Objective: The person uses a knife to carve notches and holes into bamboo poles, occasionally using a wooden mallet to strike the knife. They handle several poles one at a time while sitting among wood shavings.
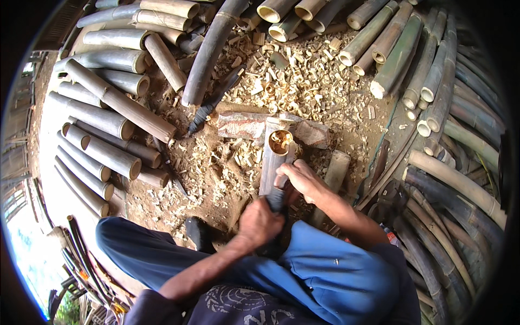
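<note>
A grey bamboo tube (269, 174) stands tilted in front of me, its cut end facing up with pale curled shavings inside. My left hand (261, 221), slightly blurred, is wrapped round the black-bound handle of a tool (277, 199) on the tube's near side. Close above it, my right hand (303, 180) is closed over the upper part of the same tool, against the tube's right side. The tool's working end is hidden by my hands. Behind the tube lies a rough, reddish split block (244, 125).
Wood shavings (303, 76) cover the ground ahead. Cut bamboo tubes (111, 157) lie in rows at left, with more bamboo (460, 184) piled along the right. Another black-wrapped tool (203, 114) lies left of the block. A short bamboo piece (337, 169) rests right of my hands.
</note>
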Tool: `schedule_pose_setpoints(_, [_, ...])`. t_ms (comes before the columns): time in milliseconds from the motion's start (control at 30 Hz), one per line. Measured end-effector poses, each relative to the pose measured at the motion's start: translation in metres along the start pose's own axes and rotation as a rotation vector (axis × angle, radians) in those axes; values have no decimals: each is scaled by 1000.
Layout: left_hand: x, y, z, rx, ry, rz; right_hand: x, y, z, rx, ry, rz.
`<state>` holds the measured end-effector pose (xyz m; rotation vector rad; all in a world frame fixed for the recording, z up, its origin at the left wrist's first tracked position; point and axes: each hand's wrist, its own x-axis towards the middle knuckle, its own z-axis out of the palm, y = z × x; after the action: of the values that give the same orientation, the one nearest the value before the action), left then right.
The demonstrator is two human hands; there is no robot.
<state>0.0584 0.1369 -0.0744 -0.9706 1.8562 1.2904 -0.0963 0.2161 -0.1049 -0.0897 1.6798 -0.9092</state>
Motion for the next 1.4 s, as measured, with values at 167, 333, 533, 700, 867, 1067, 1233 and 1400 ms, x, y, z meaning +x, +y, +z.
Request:
schedule_pose_setpoints(167, [-11,-20,4,-227,63,130,-7,12,9,-121,37,38])
schedule_pose_setpoints(333, [8,-45,-71,-166,248,84,22,-9,48,441,-114,34])
schedule_pose_setpoints(533, [3,49,-156,705,461,208,21,-22,65,1295,-240,-75])
schedule_pose_setpoints(700, [0,123,-134,1224,424,350,42,4,55,1766,-552,-230])
schedule_pose_setpoints(867, [-2,84,-132,1022,258,455,30,11,72,1426,-368,-114])
schedule_pose_setpoints(1067, [-25,57,-75,742,-336,779,-21,71,31,374,-142,-255])
schedule_pose_setpoints(1233, [64,115,-1,927,35,1157,2,53,-43,-206,211,-337])
schedule_pose_setpoints(1400, [86,137,-17,360,231,1023,-2,-9,-99,-1029,375,-734])
